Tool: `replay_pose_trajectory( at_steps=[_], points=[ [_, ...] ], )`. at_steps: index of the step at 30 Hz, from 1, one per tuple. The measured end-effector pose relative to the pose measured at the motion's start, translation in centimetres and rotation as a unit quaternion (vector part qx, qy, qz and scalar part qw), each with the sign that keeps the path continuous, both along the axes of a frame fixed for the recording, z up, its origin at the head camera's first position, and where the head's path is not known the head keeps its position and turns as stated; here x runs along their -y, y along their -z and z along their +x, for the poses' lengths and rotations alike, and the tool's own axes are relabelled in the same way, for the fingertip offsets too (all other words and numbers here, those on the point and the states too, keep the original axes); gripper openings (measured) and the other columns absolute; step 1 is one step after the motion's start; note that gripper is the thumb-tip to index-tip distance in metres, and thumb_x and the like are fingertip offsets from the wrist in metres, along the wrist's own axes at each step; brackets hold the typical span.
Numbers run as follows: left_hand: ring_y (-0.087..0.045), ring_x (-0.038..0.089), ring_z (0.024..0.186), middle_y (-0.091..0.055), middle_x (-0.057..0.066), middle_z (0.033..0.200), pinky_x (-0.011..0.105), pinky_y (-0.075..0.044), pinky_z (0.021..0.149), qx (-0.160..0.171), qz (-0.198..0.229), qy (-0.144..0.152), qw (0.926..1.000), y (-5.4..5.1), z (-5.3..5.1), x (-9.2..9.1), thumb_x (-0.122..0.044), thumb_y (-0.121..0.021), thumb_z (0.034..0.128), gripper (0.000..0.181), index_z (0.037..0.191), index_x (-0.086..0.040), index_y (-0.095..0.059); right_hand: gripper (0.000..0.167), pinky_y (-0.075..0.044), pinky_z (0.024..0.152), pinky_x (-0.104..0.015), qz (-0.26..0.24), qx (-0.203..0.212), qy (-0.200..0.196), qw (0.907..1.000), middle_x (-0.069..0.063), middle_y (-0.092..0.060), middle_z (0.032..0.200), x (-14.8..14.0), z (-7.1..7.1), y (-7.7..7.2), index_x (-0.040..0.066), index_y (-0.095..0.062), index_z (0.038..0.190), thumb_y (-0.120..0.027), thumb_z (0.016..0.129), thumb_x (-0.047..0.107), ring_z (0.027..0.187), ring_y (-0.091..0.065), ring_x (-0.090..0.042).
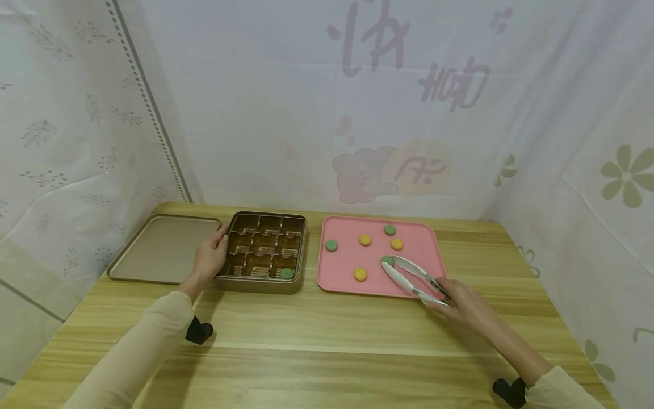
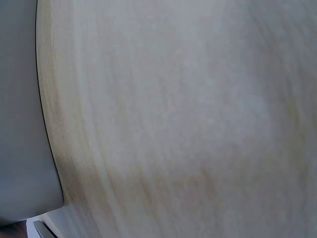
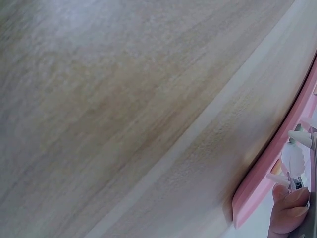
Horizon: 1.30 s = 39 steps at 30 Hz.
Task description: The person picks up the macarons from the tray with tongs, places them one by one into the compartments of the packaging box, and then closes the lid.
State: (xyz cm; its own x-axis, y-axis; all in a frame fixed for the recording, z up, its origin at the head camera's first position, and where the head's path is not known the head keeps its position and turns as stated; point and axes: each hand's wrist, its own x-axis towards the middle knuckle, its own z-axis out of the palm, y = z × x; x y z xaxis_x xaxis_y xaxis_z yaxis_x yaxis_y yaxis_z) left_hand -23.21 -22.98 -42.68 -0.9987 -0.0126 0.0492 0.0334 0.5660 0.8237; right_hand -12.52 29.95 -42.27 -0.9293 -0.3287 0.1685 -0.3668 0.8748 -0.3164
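My left hand (image 1: pixel 208 258) grips the left wall of a gold-brown tin box (image 1: pixel 263 285) holding a divided insert. One small round green pastry (image 1: pixel 287 274) sits in the insert's front right compartment. In my right hand (image 1: pixel 467 307) is a pair of metal tongs (image 1: pixel 428 278) with white scalloped ends. Their tips stand around another green pastry (image 1: pixel 387 261) on a pink tray (image 1: pixel 334 276); whether they squeeze it I cannot tell. The right wrist view shows the right hand (image 3: pixel 290 210) beside the pink tray's edge (image 3: pixel 257 196); the left wrist view shows mostly tabletop.
Left of the box lies a flat gold lid (image 1: pixel 163 250). Several more pastries are spread over the tray, among them a yellow one (image 1: pixel 360 274) near the front and a green one (image 1: pixel 331 245) at the left. A printed cloth (image 1: pixel 265 113) hangs behind the wooden table (image 1: pixel 306 352).
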Motion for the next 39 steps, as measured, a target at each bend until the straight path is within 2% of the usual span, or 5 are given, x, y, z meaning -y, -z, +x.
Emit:
replay_pose_trajectory(
  at_steps=[18,21,25,32,39],
  points=[
    [-0.036,0.043,0.13,-0.021,0.026,0.15,0.047,-0.035,0.094,-0.002,-0.003,0.004,1.0,-0.1,0.1,0.0,-0.015,-0.027,0.1047,0.047,0.149,-0.001,-0.019,0.042,-0.038,0.054,-0.022,-0.011,-0.013,-0.018,0.9997,0.0,-0.056,0.078,2.3,-0.4,-1.2,0.005,-0.06,0.111,-0.073,0.082,0.033,0.066,-0.047,-0.008],
    [-0.055,0.036,0.095,-0.022,0.026,0.15,0.043,-0.037,0.089,-0.004,-0.009,0.004,0.9999,-0.1,0.1,0.0,-0.015,-0.027,0.1047,0.047,0.149,-0.001,-0.02,0.044,-0.042,0.057,-0.024,-0.02,-0.013,-0.036,0.999,-0.003,-0.059,0.081,3.8,-0.7,-1.8,0.005,-0.059,0.114,-0.072,0.083,0.033,0.069,-0.051,-0.011],
    [-0.039,0.021,0.057,-0.024,0.026,0.149,0.039,-0.039,0.079,-0.005,-0.016,0.003,0.9999,-0.1,0.1,0.0,-0.016,-0.027,0.1047,0.047,0.149,-0.001,-0.021,0.047,-0.045,0.058,-0.026,-0.022,-0.022,-0.064,0.9974,-0.005,-0.062,0.084,6.6,-1.3,-2.4,0.005,-0.058,0.117,-0.071,0.083,0.035,0.071,-0.056,-0.014],
    [-0.042,0.044,0.123,-0.022,0.026,0.15,0.046,-0.037,0.093,-0.007,-0.004,0.003,1.0,-0.1,0.1,0.0,-0.015,-0.028,0.1046,0.047,0.149,0.0,-0.021,0.046,-0.047,0.059,-0.023,-0.049,-0.024,-0.135,0.9893,-0.006,-0.063,0.086,12.4,-2.2,-3.1,0.004,-0.059,0.116,-0.072,0.083,0.033,0.074,-0.06,-0.018],
    [-0.029,0.045,0.134,-0.024,0.026,0.149,0.054,-0.029,0.107,-0.008,-0.004,0.0,1.0,0.0,0.0,0.0,-0.014,-0.029,0.1044,0.046,0.148,0.001,-0.023,0.043,-0.04,0.052,-0.017,-0.049,-0.018,-0.189,0.9807,-0.005,-0.06,0.078,17.7,-3.1,-3.2,0.006,-0.061,0.112,-0.074,0.081,0.034,0.065,-0.051,-0.011]
  ],
)
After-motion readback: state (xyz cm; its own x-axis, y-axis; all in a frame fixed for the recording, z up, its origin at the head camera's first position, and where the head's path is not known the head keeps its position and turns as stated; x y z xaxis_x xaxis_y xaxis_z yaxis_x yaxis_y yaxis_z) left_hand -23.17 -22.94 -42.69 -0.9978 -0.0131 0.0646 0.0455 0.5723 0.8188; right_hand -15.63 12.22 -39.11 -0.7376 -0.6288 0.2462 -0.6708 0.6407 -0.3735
